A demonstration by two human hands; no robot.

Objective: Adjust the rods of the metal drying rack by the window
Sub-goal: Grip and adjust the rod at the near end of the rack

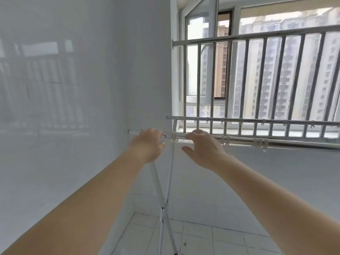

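A metal drying rack stands by the window on crossed white legs [170, 181]. Its near rod [239, 139] runs from a free end at the left wall off to the right, with clear plastic clips hanging on it. A far rod [257, 120] lies parallel behind it, closer to the window. My left hand [147, 144] is wrapped around the near rod close to its left end. My right hand [204, 146] rests on top of the same rod just right of the leg joint, fingers curled loosely over it and thumb spread below.
A white wall [73, 89] runs along the left, close to the rod's end. Behind the rack is a window with a steel guard rail [257, 36] of vertical bars. Pale floor tiles [202, 236] lie below.
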